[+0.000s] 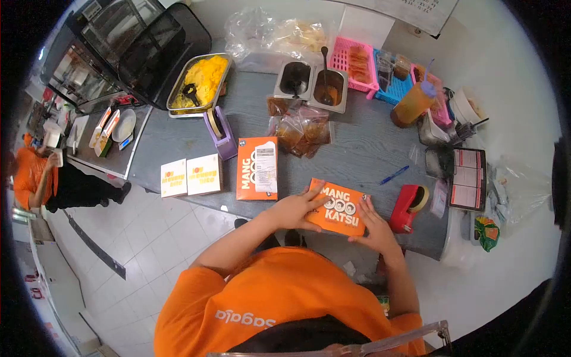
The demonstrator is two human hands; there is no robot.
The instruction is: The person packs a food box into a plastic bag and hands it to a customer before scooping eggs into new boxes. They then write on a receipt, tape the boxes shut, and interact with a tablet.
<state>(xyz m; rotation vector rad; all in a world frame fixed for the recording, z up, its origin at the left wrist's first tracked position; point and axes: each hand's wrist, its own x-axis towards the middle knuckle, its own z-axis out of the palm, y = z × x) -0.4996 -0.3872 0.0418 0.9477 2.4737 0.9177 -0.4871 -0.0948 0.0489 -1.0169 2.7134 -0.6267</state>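
Observation:
An orange takeaway box printed "MANG KATSU" lies at the front edge of the grey table, slightly tilted in angle. My left hand grips its left side, fingers over the lid and thumb at the near edge. On the opposite side my right hand holds the right edge, fingertips near the top corner. To the left stands another orange box with a white printed label on it. A red tape dispenser sits just right of my right hand.
Two white boxes and a purple tape dispenser are at left. Behind are sauce bags, metal containers, a yellow food tray and a sauce bottle. A blue pen lies at right. A co-worker stands far left.

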